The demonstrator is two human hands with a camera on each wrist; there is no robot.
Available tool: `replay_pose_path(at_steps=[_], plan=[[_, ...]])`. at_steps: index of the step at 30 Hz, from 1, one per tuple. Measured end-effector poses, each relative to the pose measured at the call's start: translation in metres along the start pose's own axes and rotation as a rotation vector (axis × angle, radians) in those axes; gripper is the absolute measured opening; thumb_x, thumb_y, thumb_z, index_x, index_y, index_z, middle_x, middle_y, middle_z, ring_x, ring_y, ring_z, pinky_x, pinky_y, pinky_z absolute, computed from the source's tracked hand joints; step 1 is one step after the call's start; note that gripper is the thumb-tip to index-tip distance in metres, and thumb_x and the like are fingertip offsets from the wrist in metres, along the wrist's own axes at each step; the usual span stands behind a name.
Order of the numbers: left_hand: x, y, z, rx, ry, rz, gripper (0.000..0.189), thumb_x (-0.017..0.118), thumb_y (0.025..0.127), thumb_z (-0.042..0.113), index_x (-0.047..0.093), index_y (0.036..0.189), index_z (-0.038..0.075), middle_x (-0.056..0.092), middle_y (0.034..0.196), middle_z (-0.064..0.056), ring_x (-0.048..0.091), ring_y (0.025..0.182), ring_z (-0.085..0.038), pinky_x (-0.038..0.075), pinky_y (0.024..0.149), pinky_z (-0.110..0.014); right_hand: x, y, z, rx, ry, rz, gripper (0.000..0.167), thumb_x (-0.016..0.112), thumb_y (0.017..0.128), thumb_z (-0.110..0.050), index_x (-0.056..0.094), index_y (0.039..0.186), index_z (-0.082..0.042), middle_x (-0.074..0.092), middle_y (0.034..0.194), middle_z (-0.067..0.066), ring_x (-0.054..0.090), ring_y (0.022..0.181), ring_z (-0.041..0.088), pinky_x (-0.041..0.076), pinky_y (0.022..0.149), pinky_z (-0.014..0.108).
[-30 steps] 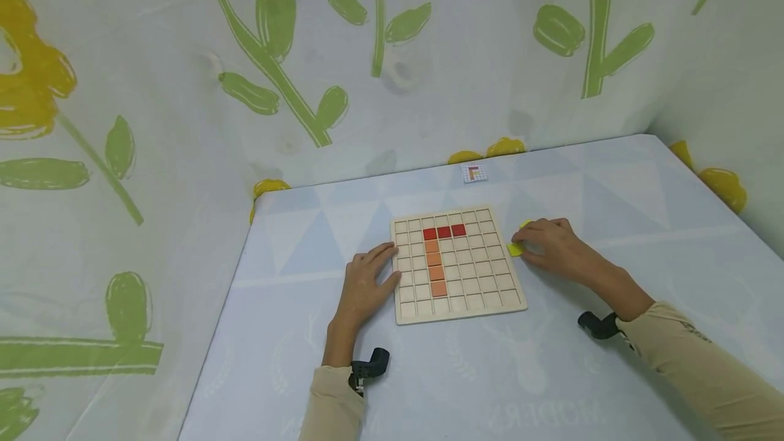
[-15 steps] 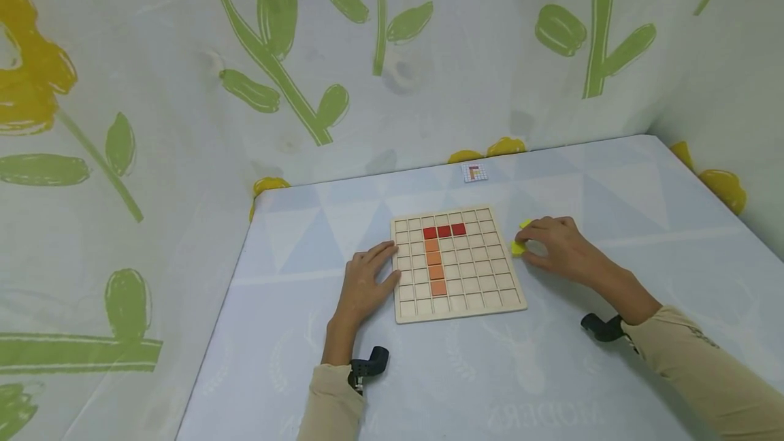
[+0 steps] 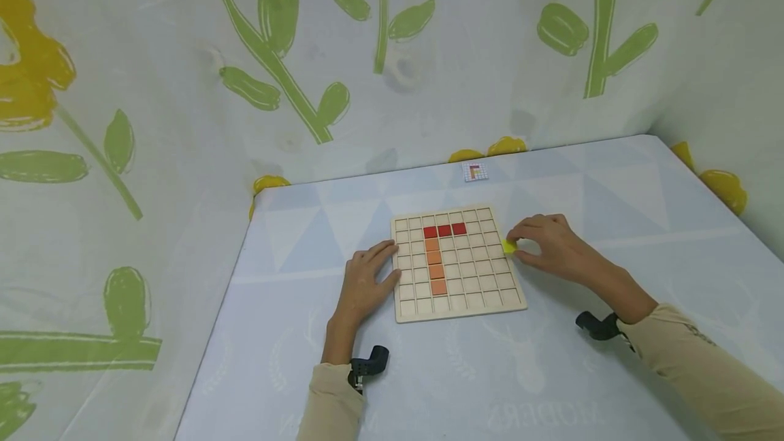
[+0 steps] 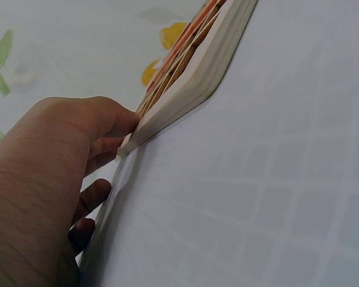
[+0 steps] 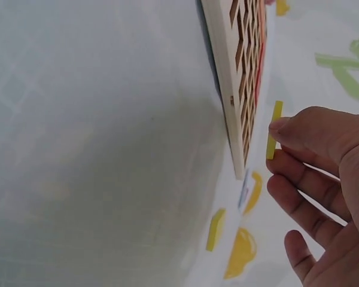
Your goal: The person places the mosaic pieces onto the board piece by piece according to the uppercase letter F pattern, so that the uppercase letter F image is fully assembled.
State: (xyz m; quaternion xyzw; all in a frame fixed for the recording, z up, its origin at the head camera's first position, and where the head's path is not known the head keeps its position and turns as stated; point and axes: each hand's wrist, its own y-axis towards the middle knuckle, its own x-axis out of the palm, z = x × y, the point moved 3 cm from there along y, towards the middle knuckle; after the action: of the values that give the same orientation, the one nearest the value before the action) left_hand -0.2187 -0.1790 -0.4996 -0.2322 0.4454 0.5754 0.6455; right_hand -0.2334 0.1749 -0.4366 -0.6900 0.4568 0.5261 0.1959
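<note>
A wooden grid board [image 3: 478,271] lies on the table, with a row of red tiles [image 3: 444,231] and a column of orange tiles [image 3: 434,257] in its cells. My right hand [image 3: 554,247] pinches a yellow square tile [image 5: 275,130] between thumb and index finger, raised just over the board's right edge. My left hand [image 3: 365,284] rests at the board's left edge; in the left wrist view its thumb and fingertips touch the side. A second yellow tile [image 5: 215,229] lies on the table in the right wrist view; in the head view the right hand hides it.
Near the table's back edge lies a small card [image 3: 475,171] printed with a coloured grid pattern. The table [image 3: 465,386] has a pale patterned cover. A flower-printed curtain [image 3: 184,87] stands close behind and to the left.
With the yellow tile pinched, my right hand first draws slightly right, then moves left to the board's right edge. The left hand and the board stay put.
</note>
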Motion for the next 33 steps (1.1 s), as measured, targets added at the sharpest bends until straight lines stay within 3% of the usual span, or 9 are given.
replay_pose_path(at_steps=[12, 33], plan=[[-0.002, 0.000, 0.001, 0.020, 0.001, 0.014, 0.050, 0.062, 0.095, 0.037, 0.059, 0.142, 0.022, 0.049, 0.150, 0.007, 0.050, 0.119, -0.023, 0.037, 0.101, -0.047, 0.000, 0.009, -0.012, -0.012, -0.008, -0.005, 0.024, 0.081, 0.081, -0.006, 0.075, 0.104, -0.009, 0.071, 0.109, 0.007, 0.060, 0.108, 0.031, 0.034, 0.092, 0.052], [-0.001, 0.001, 0.000, -0.012, 0.006, -0.022, 0.051, 0.061, 0.095, 0.039, 0.057, 0.143, 0.025, 0.048, 0.151, 0.010, 0.049, 0.119, -0.020, 0.036, 0.101, -0.044, 0.010, 0.021, -0.028, -0.039, 0.004, -0.025, 0.026, 0.083, 0.080, -0.010, 0.075, 0.105, -0.010, 0.071, 0.109, 0.005, 0.061, 0.109, 0.029, 0.035, 0.092, 0.049]])
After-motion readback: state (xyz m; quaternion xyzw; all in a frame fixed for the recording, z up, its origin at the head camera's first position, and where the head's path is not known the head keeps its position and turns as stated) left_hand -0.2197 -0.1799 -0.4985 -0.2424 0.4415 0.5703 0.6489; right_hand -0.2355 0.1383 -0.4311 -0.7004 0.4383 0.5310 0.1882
